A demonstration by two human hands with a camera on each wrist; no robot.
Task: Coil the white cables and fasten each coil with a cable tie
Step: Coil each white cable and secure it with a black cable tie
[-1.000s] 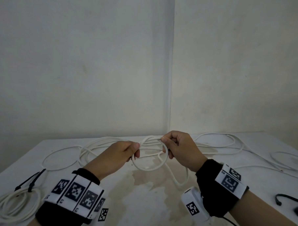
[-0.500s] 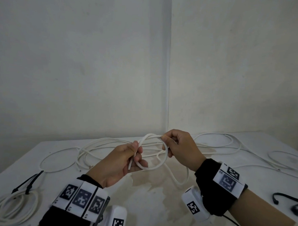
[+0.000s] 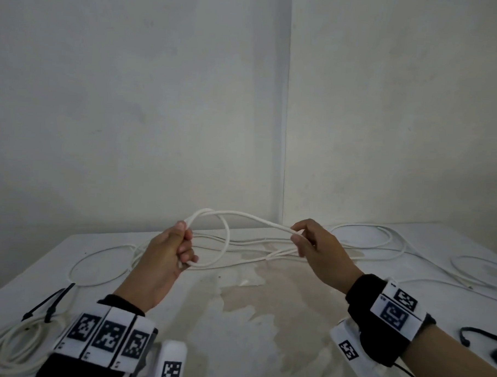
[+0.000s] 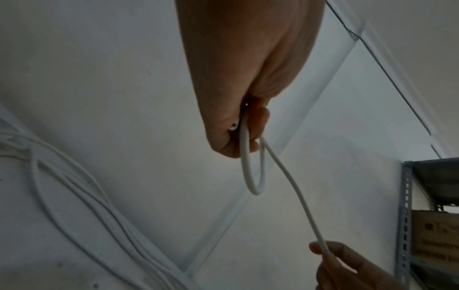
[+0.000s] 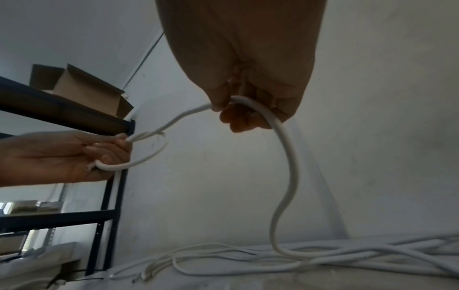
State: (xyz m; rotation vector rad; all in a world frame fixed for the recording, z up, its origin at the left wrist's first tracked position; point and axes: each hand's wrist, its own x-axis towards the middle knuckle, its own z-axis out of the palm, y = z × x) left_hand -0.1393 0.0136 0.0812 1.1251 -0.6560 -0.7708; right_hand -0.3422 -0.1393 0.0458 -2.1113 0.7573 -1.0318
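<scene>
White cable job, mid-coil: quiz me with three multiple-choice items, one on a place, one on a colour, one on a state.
1. Where does the finished coil lie?
A. near left of the table
B. far right corner
C. on the shelf

2. What colour is the cable tie on it?
A. white
B. red
C. black

3. How is the white cable between the left hand and right hand held?
A. lying free
B. gripped by both hands
C. left hand only

Answers: 1 A, it sits by the left wrist; 2 C, dark strap against white loops; 3 B, each hand's fingers close on it.
</scene>
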